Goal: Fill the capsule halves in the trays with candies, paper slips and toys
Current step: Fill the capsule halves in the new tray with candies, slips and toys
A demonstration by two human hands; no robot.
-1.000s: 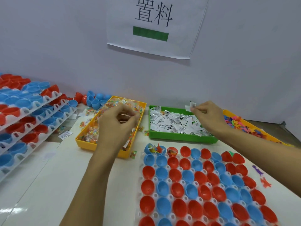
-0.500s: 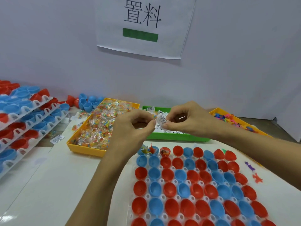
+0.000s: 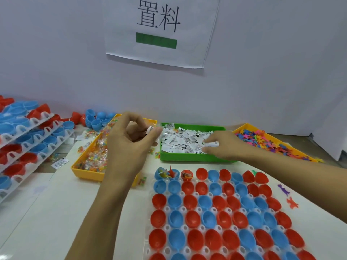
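Observation:
A white tray [image 3: 185, 210] of red and blue capsule halves lies in front of me; three halves at its far left corner [image 3: 174, 174] hold items. My left hand [image 3: 129, 141] hovers over the yellow candy bin [image 3: 88, 172], pinching a paper slip [image 3: 150, 130] between thumb and fingers. My right hand [image 3: 225, 147] rests in the green bin [image 3: 195, 158] of paper slips, its fingertips closed on a slip [image 3: 213, 143]. A yellow bin of colourful toys [image 3: 242, 128] stands at the right.
Stacked white trays of capsule halves [image 3: 28, 139] fill the left side. Loose blue and red halves [image 3: 93, 119] lie by the wall. Stray slips [image 3: 60, 163] and two toys [image 3: 287, 196] lie on the table. A paper sign [image 3: 159, 29] hangs on the wall.
The two hands met over the tray and a slip passed to my left hand. My right hand then moved back right into the green bin and closed on another slip.

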